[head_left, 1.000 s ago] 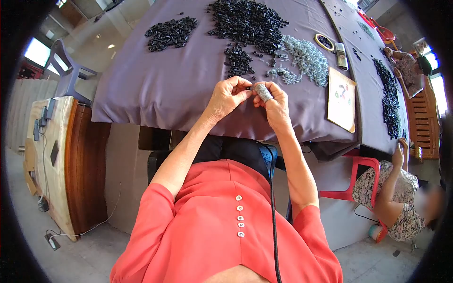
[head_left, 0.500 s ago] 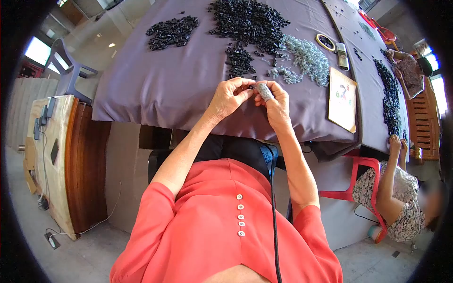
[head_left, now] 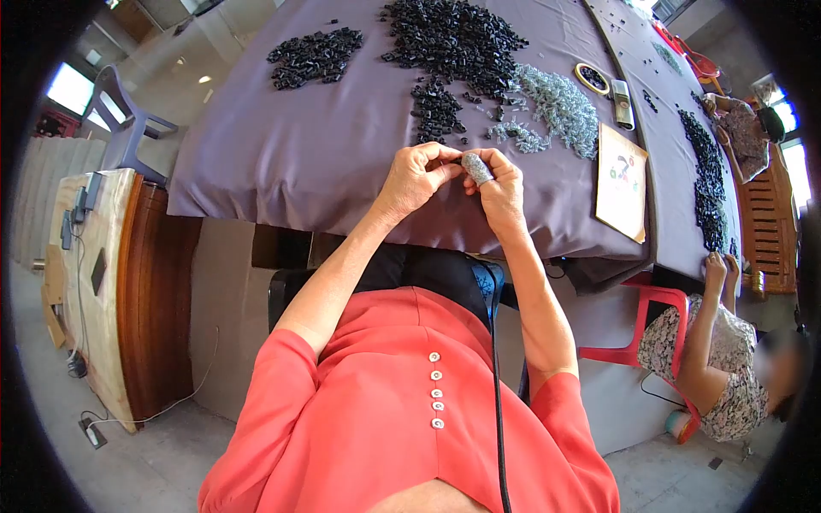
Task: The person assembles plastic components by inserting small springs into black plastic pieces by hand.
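Observation:
My left hand [head_left: 417,178] is closed in a pinch at the table's near edge, its fingertips on a small black plastic piece [head_left: 458,160]. Close against it, my right hand [head_left: 499,190] has its fingers curled together, with a grey wrap [head_left: 477,168] round one finger. The fingertips of both hands nearly meet at the black piece. What my right fingers hold, if anything, is too small to make out. Just beyond my hands lie a cluster of black pieces [head_left: 437,111] and a heap of small clear pieces [head_left: 560,111].
A bigger black heap [head_left: 449,43] and a smaller one [head_left: 316,58] lie on the grey tablecloth [head_left: 248,154]. To the right are a tape roll [head_left: 591,79], a small box [head_left: 622,104] and a printed board [head_left: 622,184]. A co-worker [head_left: 710,359] sits at the right.
Both hands stay at nearly the same spot, with slight finger movement around the small black piece. It shows less between the fingertips now. The co-worker's hands have shifted slightly.

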`<state>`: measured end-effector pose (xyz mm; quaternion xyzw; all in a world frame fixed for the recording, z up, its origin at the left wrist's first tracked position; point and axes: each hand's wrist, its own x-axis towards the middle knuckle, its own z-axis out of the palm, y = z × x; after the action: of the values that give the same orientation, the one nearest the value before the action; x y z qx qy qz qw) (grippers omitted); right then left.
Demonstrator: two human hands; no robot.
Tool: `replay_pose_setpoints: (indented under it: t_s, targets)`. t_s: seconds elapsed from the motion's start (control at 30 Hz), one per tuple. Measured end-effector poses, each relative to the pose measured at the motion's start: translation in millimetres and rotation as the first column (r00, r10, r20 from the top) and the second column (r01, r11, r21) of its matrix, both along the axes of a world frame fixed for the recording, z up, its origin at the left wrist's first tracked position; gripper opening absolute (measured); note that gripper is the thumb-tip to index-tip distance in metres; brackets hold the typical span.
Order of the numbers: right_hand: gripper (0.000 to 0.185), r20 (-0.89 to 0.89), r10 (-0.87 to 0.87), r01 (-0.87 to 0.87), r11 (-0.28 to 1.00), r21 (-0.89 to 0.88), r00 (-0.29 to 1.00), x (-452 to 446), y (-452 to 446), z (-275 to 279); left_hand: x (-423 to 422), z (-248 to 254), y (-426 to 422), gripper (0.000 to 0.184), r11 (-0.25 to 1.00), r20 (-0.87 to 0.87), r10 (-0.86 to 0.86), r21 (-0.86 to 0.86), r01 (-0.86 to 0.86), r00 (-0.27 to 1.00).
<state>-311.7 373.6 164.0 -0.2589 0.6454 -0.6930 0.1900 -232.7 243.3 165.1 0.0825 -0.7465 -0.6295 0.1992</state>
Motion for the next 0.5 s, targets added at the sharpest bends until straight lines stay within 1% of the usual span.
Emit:
replay_pose_setpoints:
  t_s: [0.13, 0.17, 0.23, 0.27, 0.3, 0.4, 0.43, 0.5]
  targets:
    - [0.009, -0.021, -0.032, 0.033, 0.999, 0.035, 0.999, 3.3, -0.3, 2.1, -0.6, -0.5, 0.4, 0.014, 1.000, -0.003, 0.020, 0.010, -0.020, 1.000]
    - [0.009, -0.022, -0.045, 0.046, 0.998, 0.047, 0.999, 4.8, -0.5, 2.6, -0.4, -0.6, -0.2, 0.014, 1.000, 0.019, 0.013, 0.010, -0.013, 1.000]
    - [0.012, -0.307, -0.104, 0.141, 0.985, 0.101, 0.946, 9.3, -2.1, -2.7, -0.2, -0.9, -1.9, 0.013, 1.000, 0.062, -0.002, 0.012, 0.001, 0.998]
    - [0.014, -0.443, -0.123, 0.193, 0.974, 0.116, 0.888, 12.4, -2.8, -4.6, -0.8, -3.4, -2.6, 0.013, 1.000, 0.038, 0.007, 0.025, -0.008, 0.999]
    - [0.022, -0.666, -0.112, 0.217, 0.973, 0.076, 0.737, 17.5, -2.6, 4.5, -1.5, -6.1, -3.0, 0.013, 0.999, 0.014, 0.017, 0.038, -0.017, 1.000]
    - [0.027, -0.779, -0.097, 0.214, 0.976, 0.049, 0.620, 19.7, -5.5, 2.7, -1.4, -6.6, -2.2, 0.013, 0.998, -0.011, 0.045, 0.049, -0.045, 0.999]
    - [0.031, -0.757, -0.074, 0.220, 0.971, 0.093, 0.649, 19.3, -5.0, 0.0, -1.1, -5.5, -1.4, 0.013, 0.997, -0.012, 0.055, 0.049, -0.055, 0.998]
    - [0.030, -0.759, -0.080, 0.218, 0.972, 0.083, 0.646, 19.5, -5.4, 0.7, -2.4, -7.7, -0.5, 0.012, 0.996, -0.047, 0.072, 0.056, -0.069, 0.996]
